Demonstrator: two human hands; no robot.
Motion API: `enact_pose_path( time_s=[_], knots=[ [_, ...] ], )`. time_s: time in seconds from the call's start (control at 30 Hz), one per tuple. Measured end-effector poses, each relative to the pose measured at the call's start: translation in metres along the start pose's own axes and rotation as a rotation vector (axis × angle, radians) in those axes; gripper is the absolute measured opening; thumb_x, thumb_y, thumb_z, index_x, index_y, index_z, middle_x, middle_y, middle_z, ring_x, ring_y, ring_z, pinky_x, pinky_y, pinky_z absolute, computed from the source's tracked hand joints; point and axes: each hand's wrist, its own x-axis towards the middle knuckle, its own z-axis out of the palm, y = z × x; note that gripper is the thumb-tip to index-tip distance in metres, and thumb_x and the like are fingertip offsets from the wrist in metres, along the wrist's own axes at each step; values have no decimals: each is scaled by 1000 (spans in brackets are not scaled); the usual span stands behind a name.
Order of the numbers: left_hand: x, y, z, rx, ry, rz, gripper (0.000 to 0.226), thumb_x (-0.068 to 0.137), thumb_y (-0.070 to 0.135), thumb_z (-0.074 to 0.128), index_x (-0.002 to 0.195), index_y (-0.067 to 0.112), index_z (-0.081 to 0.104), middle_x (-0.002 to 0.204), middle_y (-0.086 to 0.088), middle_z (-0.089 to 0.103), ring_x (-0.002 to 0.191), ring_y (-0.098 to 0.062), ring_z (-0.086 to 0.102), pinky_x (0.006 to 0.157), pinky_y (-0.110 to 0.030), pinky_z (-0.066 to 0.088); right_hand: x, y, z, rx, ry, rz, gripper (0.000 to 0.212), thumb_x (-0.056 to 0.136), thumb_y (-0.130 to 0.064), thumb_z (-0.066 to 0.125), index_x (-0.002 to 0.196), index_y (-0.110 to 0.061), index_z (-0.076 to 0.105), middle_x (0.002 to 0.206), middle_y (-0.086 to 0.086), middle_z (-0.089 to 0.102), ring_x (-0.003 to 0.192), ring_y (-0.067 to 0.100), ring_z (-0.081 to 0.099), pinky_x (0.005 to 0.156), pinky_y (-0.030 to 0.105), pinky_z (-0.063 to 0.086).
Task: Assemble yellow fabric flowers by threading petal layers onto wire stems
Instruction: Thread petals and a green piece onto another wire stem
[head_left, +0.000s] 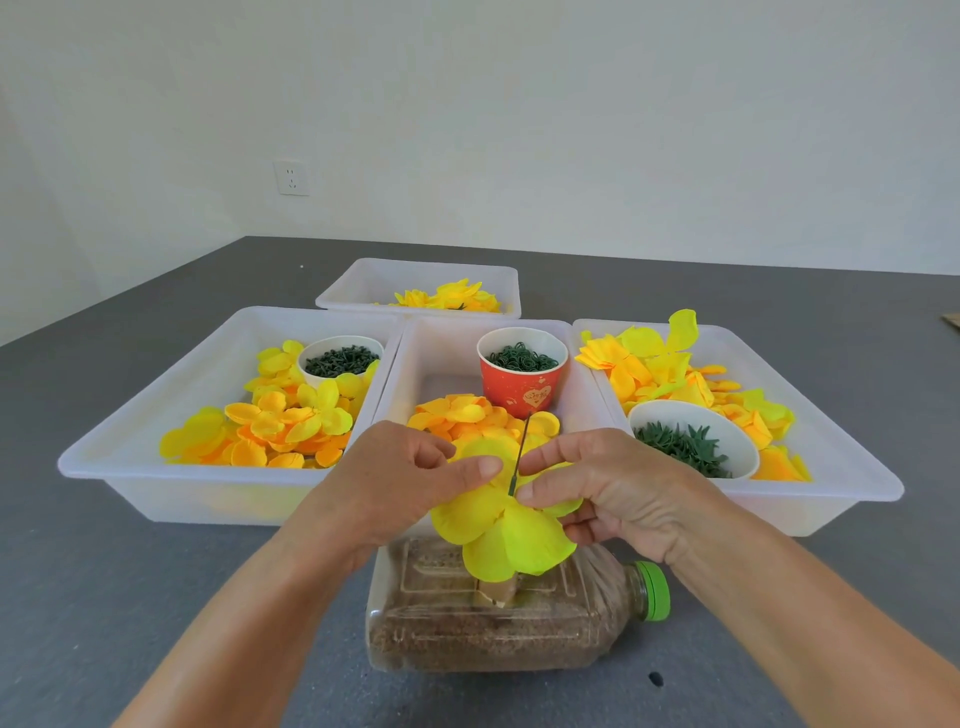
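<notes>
A grey desk (156, 597) under a plain pale wall: we hold a yellow petal layer (498, 535) on a wire stem (519, 457).

Nearest us a grain-filled bottle (493, 623) lies on its side. Just above it, our left hand (400, 478) and right hand (613, 483) pinch the petal layer from either side, fingers (483, 467) narrow, equally near. The one wire stem stands nearly upright between them, its long axis rising through the layer's middle, so the layer must slide along it. Beyond sit four white trays (208, 493) of petals and three cups (519, 384) of green parts.
</notes>
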Motion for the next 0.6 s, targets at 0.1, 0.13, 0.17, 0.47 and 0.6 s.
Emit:
enact_pose_path(
  time_s=[0.1,0.13,0.17,0.47,0.6],
  knots=[
    [3,-6,1,57,-31,0,53,69,31,77,74,-19,60,103,2,65,93,9,55,82,-23,45,-3,-1,0,-10,11,-17,25,74,-5,73,94,-16,64,70,-1,67,59,14,58,47,19,46],
    [4,-7,2,78,-36,-3,49,73,28,76,76,-18,61,104,1,64,93,7,55,81,-22,45,-3,-1,1,-13,14,-24,26,73,-5,74,95,-16,64,70,-1,66,59,14,58,46,19,46],
    [4,-8,3,97,-38,-7,48,74,28,75,76,-18,62,104,1,64,92,5,56,79,-23,45,-4,-1,1,-17,18,-31,27,73,-5,74,95,-17,64,70,0,66,59,14,57,47,19,46],
    [1,-6,3,355,24,40,60,74,53,66,42,7,45,98,-14,69,89,-29,62,89,-50,43,-10,0,2,-121,32,-176,22,76,-3,73,90,-20,71,100,5,60,65,5,60,48,15,45],
    [-3,-5,-1,287,25,47,74,53,68,60,61,-6,58,95,-14,66,91,-26,62,86,-47,45,-14,-3,4,-138,23,-248,22,76,4,71,82,-17,71,89,5,60,45,-10,52,43,9,41]
  ],
)
